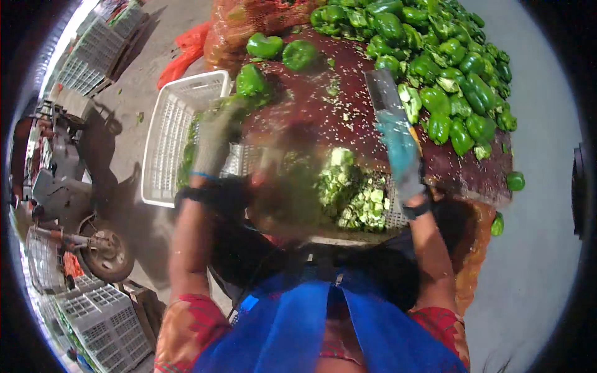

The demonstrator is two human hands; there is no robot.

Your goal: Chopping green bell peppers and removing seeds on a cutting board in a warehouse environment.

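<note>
Above the board (357, 127), right hand (398, 148) grips one knife (384, 91); left hand (222, 124), by three peppers (251, 81), blurred beyond telling.

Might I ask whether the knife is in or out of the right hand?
In: the gloved right hand grips the knife, blade extending forward.

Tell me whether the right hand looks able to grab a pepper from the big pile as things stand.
Probably not: the right hand is near the pepper pile, and the way looks clear, but its grip seems taken up by the knife.
</note>
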